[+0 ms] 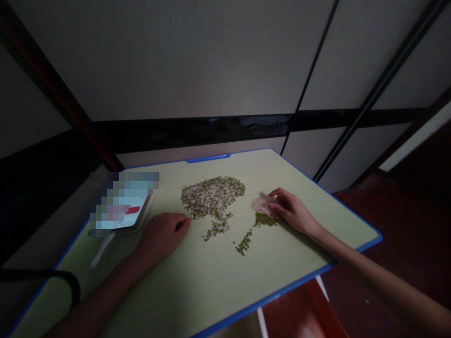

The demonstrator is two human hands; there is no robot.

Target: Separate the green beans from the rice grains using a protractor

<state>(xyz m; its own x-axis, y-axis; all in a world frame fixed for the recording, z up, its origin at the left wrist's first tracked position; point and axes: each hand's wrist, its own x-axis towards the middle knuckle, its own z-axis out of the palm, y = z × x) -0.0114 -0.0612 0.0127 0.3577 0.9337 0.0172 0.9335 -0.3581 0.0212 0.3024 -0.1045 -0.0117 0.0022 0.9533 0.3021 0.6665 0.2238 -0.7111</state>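
Observation:
A mixed pile of green beans and pale grains [211, 195] lies near the middle of the table, trailing a few clumps toward me. My right hand [291, 209] is closed, pinching a clear, half-round protractor [261, 203] held low over the tabletop. Just below the protractor is a small heap of green beans [266, 219], with a thin streak of green beans [244, 243] closer to me. To the left of the mixed pile, my left hand [165, 232] rests on the table with curled fingers; whether anything is inside is hidden.
The yellow-green folding table [197, 291] has a blue rim. On its left side sits a phone-like device [136, 211], partly pixelated, with a white strip [100, 251] beside it. A dark curved bar [70, 281] shows at lower left. Cabinet doors [197, 61] stand behind the table.

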